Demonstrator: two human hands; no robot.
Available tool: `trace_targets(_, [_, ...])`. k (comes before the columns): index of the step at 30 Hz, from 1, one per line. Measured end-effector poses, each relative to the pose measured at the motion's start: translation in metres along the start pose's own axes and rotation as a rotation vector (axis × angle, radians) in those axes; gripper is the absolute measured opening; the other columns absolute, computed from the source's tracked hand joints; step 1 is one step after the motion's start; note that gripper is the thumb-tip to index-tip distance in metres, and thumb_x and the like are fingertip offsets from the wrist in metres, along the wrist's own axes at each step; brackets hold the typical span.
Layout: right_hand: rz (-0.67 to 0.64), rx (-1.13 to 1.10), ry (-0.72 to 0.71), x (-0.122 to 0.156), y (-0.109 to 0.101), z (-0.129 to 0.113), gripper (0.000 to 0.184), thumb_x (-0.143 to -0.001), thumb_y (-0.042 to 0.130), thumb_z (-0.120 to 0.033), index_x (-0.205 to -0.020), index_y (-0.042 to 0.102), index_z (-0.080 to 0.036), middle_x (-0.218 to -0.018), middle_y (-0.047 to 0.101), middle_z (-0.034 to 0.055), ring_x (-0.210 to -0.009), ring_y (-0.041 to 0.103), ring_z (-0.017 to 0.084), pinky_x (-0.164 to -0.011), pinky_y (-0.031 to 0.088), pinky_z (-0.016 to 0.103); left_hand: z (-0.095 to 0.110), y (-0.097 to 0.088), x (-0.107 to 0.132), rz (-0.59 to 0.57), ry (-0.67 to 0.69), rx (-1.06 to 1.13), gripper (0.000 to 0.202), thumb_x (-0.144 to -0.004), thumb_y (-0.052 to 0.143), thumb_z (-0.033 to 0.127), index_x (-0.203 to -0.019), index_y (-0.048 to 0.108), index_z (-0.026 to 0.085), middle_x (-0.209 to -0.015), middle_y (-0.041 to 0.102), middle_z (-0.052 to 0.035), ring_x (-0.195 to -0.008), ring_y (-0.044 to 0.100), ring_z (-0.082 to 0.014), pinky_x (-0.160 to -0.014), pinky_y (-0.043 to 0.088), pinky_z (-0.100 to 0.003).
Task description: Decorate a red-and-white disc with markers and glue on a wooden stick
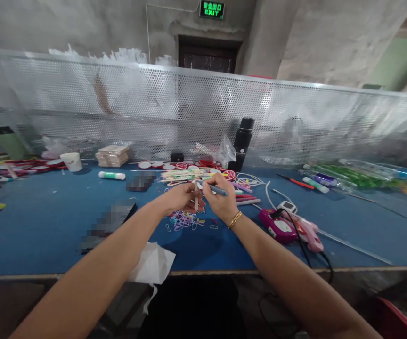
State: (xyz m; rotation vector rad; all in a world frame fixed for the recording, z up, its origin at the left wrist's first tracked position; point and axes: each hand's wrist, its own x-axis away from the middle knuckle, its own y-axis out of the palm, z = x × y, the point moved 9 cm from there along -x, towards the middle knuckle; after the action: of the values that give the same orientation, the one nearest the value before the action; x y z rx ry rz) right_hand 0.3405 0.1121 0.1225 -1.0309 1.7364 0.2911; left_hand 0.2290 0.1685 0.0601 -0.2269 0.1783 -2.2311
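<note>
Blue cloth-topped table (48, 226), left hand (181, 197) fingers pinching flat pale stick (196, 201), right hand (222, 201) fingers gripping slim grey pen (219, 190)

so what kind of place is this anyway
Probably a small craft-assembly workshop: a long blue worktable with a perforated metal screen along its back, a pile of coloured bands and a pink glue gun on it.

Blue worktable (30, 226), perforated metal screen (118, 103) behind, grey concrete wall (83, 23), green exit sign (211, 9), dark doorway (207, 59).
</note>
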Motion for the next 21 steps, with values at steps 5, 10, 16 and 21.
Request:
trace_targets(5, [-0.005,-0.03,0.01,-0.0009,-0.0003,0.0015,0.014,-0.085,0.056,-0.024,-0.071,0.051,-0.022,-0.067,0.055,-0.0016,-0.067,0.053,0.016,-0.065,0.04,0.029,0.0004,-0.0025,-0.0007,0.016,0.002,-0.013,0.04,-0.072,0.076,0.046,-0.091,0.056,0.019,-0.088,0.074,-0.0086,-0.078,0.072,-0.021,-0.072,0.054,-0.034])
trace_targets(10, [-0.018,-0.034,-0.002,-0.0011,0.0018,0.0009,0.012,-0.084,0.056,-0.024,-0.073,0.053,-0.022,-0.069,0.056,-0.0014,-0.067,0.053,0.015,-0.064,0.04,0.028,0.0021,-0.0004,0.0003,0.009,-0.007,-0.002,0.034,-0.075,0.075,0.042,-0.09,0.058,0.017,-0.084,0.074,-0.0093,-0.079,0.072,-0.0211,-0.077,0.054,-0.036])
trace_targets(16, [-0.019,-0.021,-0.011,-0.0011,0.0029,-0.0014,0.012,-0.085,0.055,-0.025,-0.073,0.053,-0.022,-0.07,0.057,-0.0007,-0.068,0.054,0.016,-0.065,0.041,0.029,0.0037,-0.0002,0.0021,0.021,-0.017,0.017,0.037,-0.072,0.076,0.044,-0.088,0.058,0.017,-0.083,0.074,-0.0094,-0.079,0.073,-0.0221,-0.079,0.053,-0.038])
trace_targets(21, [-0.021,-0.017,-0.022,-0.0014,0.0033,-0.0029,0.012,-0.084,0.055,-0.025,-0.073,0.053,-0.023,-0.07,0.058,-0.0005,-0.068,0.055,0.016,-0.065,0.041,0.029,0.0043,-0.0009,0.0013,0.018,-0.003,0.018,0.038,-0.072,0.077,0.045,-0.089,0.058,0.016,-0.082,0.074,-0.0091,-0.077,0.072,-0.0216,-0.078,0.053,-0.038])
